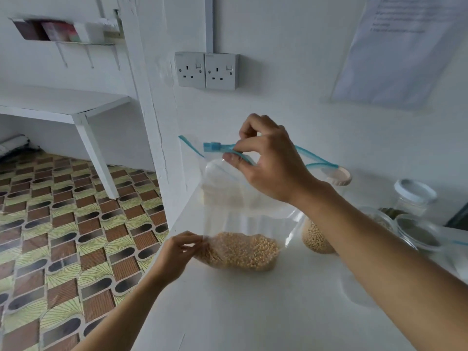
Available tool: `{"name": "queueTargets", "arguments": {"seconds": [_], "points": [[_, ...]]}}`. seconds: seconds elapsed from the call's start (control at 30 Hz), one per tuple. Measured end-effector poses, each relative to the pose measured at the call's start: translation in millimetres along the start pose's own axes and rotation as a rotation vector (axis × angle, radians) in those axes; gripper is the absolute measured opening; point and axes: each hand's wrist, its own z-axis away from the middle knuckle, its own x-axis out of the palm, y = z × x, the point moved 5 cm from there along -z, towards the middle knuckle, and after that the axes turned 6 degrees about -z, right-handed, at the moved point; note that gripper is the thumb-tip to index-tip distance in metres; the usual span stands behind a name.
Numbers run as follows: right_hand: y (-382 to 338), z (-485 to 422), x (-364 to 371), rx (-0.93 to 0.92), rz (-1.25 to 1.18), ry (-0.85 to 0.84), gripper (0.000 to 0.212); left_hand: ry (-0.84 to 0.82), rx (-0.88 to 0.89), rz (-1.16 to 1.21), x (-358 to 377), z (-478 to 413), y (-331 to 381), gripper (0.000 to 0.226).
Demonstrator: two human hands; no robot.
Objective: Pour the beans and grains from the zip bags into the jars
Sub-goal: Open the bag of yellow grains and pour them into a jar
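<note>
While the left hand (pixel 177 252) pinches the lower left edge of the clear zip bag (pixel 243 221) between thumb and fingertips, the bag stands upright on the white surface (pixel 253 312), near its left edge. The bag's long axis is vertical and its mouth points up. Tan grains (pixel 240 252) fill only the bottom of the bag, which rests on the surface. Higher up, the right hand (pixel 268 160) is clamped on the blue zip strip (pixel 316 159), thumb below and curled fingers above, just right of the blue slider (pixel 211 147). The strip runs on behind the hand toward the right, and whether it is sealed under the fingers cannot be told. A glass jar of pale beans (pixel 314 239) stands behind the right forearm, half hidden by it. Farther right, a clear glass jar (pixel 417 234) and a white-lidded jar (pixel 415 193) stand near each other, their contents hard to make out. Something pale and blurred shows through the bag's upper film. On the wall beyond sits a double socket (pixel 206 70).
</note>
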Motion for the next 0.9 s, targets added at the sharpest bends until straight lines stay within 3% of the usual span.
{"name": "queueTargets", "arguments": {"seconds": [0.23, 0.37, 0.5, 0.63, 0.9], "points": [[41.7, 12.0, -53.2, 0.18, -0.075, 0.165, 0.026, 0.054, 0.11, -0.008, -30.2, -39.5, 37.3, 0.031], [64.2, 24.3, -72.6, 0.323, -0.171, 0.244, 0.026, 0.1, 0.13, -0.05, -46.0, -56.2, 64.2, 0.024], [79.2, 43.2, -81.9, 0.433, -0.277, 0.196, 0.016, 0.091, 0.135, -0.08, -64.2, -69.1, 75.5, 0.013], [87.3, 54.6, -72.7, 0.458, -0.368, 0.129, 0.02, -0.011, 0.11, -0.227, -62.4, -76.4, 69.6, 0.016], [106.9, 65.2, -64.5, 0.507, -0.453, 0.243, 0.019, 0.094, -0.012, 0.028, -49.0, -59.5, 45.1, 0.023]]}}
